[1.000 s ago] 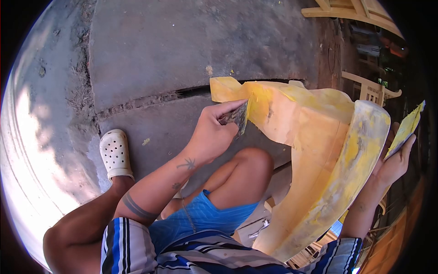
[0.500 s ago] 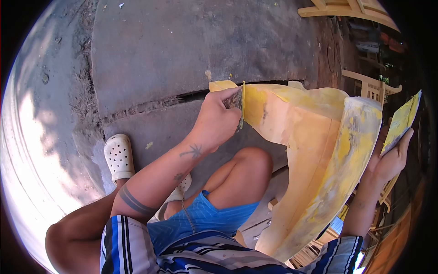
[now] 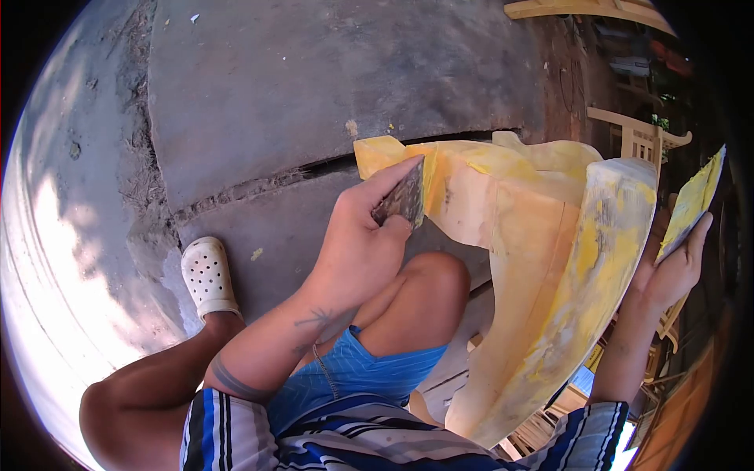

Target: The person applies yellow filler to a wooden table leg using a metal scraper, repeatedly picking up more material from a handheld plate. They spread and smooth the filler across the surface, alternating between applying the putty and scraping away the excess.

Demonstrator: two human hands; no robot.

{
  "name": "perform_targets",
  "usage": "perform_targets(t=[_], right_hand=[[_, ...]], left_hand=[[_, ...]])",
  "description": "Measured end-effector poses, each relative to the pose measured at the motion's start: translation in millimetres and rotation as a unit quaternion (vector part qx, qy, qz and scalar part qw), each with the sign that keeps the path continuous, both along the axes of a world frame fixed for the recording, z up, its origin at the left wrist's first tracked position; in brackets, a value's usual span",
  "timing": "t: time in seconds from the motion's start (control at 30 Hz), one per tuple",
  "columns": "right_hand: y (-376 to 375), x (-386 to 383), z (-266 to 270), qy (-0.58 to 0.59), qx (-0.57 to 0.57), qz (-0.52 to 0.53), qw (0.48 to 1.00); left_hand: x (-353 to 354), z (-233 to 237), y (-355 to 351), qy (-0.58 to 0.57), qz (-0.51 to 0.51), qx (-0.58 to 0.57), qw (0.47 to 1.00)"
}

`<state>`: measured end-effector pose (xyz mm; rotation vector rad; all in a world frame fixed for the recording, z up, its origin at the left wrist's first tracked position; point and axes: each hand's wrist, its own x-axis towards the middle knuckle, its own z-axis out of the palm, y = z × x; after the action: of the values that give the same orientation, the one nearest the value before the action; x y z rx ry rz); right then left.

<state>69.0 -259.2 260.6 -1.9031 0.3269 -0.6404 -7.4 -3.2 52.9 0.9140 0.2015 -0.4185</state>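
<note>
A curved wooden furniture piece [image 3: 528, 259], smeared with yellow and whitish filler, stands slanting in front of me. My left hand [image 3: 367, 228] pinches a dark, flat scraper [image 3: 402, 196] between fingers and thumb. Its yellow-coated edge lies against the narrow upper left arm of the wood, beside a fresh yellow patch. Out to the right, my right hand [image 3: 674, 263] grips a flat filler spreader [image 3: 694, 200], its face thick with yellow paste. That hand is behind the wood's right edge, with some fingers hidden.
Dark concrete slabs [image 3: 314, 78] with a long crack cover the ground ahead. My bent knee [image 3: 436, 286] is just below the wood, and a white clog [image 3: 208, 275] is at left. Pale wooden chair frames [image 3: 636, 133] stand at right.
My left hand has moved slightly down and its scraper has turned, showing more of its dark face. The wood has shifted a little in view. My right hand stays nearly in place.
</note>
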Motion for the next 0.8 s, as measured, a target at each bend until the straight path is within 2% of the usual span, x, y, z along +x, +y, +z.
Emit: perform_targets(t=[0.1, 0.13, 0.2, 0.3, 0.33, 0.4, 0.43, 0.53, 0.6, 0.67, 0.8], right_hand=[[-11, 2, 3, 0.016, 0.025, 0.063, 0.998], [-8, 2, 3, 0.015, 0.019, 0.065, 0.998], [-7, -2, 4, 0.005, -0.002, 0.053, 0.999], [-2, 0, -3, -0.009, -0.097, 0.003, 0.995], [3, 0, -5, -0.002, -0.169, -0.031, 0.985], [4, -1, -6, -0.008, -0.155, -0.032, 0.987], [0, 1, -6, -0.015, -0.072, 0.003, 0.997], [-7, 0, -3, -0.019, 0.046, 0.061, 0.997], [-4, 5, -4, -0.022, 0.065, 0.080, 0.994], [5, 3, -6, -0.026, 0.065, 0.077, 0.995], [8, 7, -8, -0.033, 0.086, 0.048, 0.995]], left_hand=[[11, -10, -11, 0.001, -0.015, 0.098, 0.995], [8, -7, -21, -0.043, 0.020, 0.158, 0.986], [-6, 9, -47, -0.132, 0.084, 0.273, 0.949], [-25, 28, -61, -0.183, 0.100, 0.314, 0.927], [-34, 36, -57, -0.207, 0.048, 0.305, 0.928], [-40, 37, -36, -0.247, -0.020, 0.216, 0.944], [-38, 29, -25, -0.213, -0.001, 0.219, 0.952], [-8, -8, -10, -0.133, 0.059, 0.216, 0.965], [7, -9, -12, 0.012, -0.016, 0.051, 0.999], [-5, 13, -37, -0.100, 0.069, 0.213, 0.970], [-14, 20, -8, -0.106, -0.046, 0.120, 0.986]])
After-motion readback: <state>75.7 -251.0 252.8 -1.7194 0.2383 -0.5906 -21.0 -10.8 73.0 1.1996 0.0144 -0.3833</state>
